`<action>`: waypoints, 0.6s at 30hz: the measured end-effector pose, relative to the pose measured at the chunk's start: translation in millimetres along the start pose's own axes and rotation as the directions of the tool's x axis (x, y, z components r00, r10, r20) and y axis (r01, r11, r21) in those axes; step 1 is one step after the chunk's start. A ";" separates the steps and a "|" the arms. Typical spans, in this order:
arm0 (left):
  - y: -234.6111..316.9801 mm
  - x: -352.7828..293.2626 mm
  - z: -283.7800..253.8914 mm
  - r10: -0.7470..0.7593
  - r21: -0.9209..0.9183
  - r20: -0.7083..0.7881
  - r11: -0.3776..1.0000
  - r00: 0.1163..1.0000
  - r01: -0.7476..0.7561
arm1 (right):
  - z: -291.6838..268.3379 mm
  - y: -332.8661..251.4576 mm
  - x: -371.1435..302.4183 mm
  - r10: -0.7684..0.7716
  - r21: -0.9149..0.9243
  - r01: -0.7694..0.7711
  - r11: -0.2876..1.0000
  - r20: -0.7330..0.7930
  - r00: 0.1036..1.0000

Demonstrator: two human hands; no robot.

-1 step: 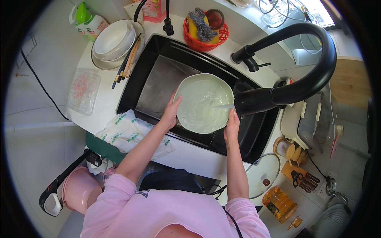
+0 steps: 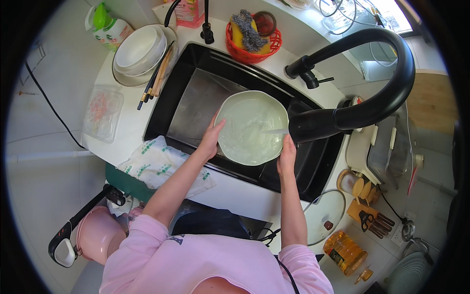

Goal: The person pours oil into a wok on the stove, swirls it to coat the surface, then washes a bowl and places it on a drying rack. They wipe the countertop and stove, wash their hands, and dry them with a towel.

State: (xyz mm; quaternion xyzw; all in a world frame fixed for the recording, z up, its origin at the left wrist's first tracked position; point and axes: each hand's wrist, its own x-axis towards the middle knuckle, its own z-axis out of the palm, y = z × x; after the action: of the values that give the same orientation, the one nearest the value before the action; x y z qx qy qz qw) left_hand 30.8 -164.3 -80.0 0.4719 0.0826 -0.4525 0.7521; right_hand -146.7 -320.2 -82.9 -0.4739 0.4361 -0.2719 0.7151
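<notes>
A pale green bowl (image 2: 234,99), wide and round with a slightly wavy rim, sat just above the middle of the frame. Its open side faced up, and clear, rippled water (image 2: 247,142) lay in it, swirling beneath a thin stream.

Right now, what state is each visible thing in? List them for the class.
Bowl, holding water
Left hand, gripping bowl's left side
Right hand, gripping bowl's right side
Tap, running
White bowls, stacked
Chopsticks, bunched together
Cloth, rumpled
Basket, upright, loaded
</notes>
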 end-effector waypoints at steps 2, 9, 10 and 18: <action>-0.2 2.7 -3.5 -0.044 0.002 0.057 0.999 0.997 0.044 | -11.5 -4.1 4.1 0.023 -0.117 -0.015 0.993 0.071 0.997; -16.7 -0.4 -5.5 0.034 -0.013 0.018 0.999 0.999 -0.034 | 39.3 -53.6 -10.5 -0.247 -0.915 0.404 0.014 0.388 0.888; -16.5 -0.1 -5.4 0.029 -0.011 0.037 1.000 0.999 -0.029 | 49.3 -55.6 -11.8 -0.214 -0.875 0.396 -0.279 0.459 0.862; -19.2 6.9 -9.1 -0.006 -0.026 0.016 1.000 1.000 0.007 | 97.6 15.0 18.8 -0.122 -0.689 0.704 -0.174 0.724 0.679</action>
State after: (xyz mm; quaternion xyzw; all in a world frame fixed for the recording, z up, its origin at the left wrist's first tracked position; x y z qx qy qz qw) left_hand 22.9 -164.1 -100.9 0.4581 0.0839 -0.4578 0.7573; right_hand -52.2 -286.2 -86.9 -0.9843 0.1386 -0.0084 0.1086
